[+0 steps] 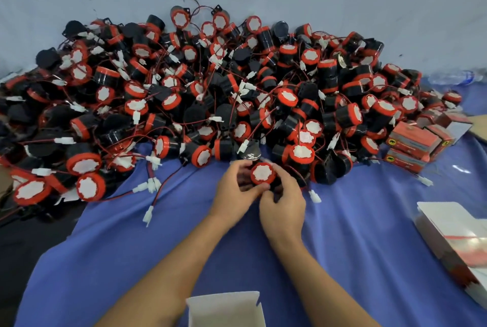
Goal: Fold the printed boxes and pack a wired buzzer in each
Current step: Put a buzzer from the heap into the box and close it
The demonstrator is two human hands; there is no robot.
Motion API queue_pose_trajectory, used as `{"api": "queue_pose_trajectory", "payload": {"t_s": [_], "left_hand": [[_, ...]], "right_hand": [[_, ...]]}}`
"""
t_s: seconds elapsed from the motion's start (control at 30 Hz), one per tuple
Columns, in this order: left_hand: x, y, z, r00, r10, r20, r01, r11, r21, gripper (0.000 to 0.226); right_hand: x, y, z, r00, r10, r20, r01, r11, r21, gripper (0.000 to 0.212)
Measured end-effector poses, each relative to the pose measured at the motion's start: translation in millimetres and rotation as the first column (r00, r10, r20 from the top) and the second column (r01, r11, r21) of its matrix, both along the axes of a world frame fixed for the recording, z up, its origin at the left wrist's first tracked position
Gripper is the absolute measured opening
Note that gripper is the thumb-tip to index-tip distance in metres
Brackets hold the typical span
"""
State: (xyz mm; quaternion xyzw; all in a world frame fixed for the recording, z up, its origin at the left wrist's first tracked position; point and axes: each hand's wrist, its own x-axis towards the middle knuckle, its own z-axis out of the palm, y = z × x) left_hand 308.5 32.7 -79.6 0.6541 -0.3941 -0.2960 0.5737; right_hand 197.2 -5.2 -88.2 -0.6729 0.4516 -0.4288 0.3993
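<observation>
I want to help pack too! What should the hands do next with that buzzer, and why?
Probably carry the buzzer to the open box near the person and lower it in. The left hand and right hand both hold it at the edge of the pile, and the box's top is open.

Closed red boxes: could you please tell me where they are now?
Head view, far right: the closed red boxes sit stacked on the blue cloth against the buzzer pile.

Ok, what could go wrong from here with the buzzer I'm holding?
1. The buzzer held by your left hand and right hand sits against the tangled pile; lifting it may drag neighbours along.
2. The open box lies between your forearms and could get knocked.
</observation>
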Motion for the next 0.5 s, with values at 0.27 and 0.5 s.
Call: {"api": "queue_pose_trajectory", "payload": {"t_s": [0.27,0.5], "left_hand": [[3.9,45.7,49.8,0.962,-0.025,0.273,0.042,0.998,-0.055,0.050],[-12.2,140.3,117.4,0.936,0.038,0.349,-0.017,0.998,-0.064,0.061]], "right_hand": [[-22.9,38.6,37.6,0.958,-0.004,0.285,-0.014,0.998,0.062,0.042],[-54.3,65.4,140.0,0.864,0.143,0.483,-0.347,0.864,0.365,0.017]]}}
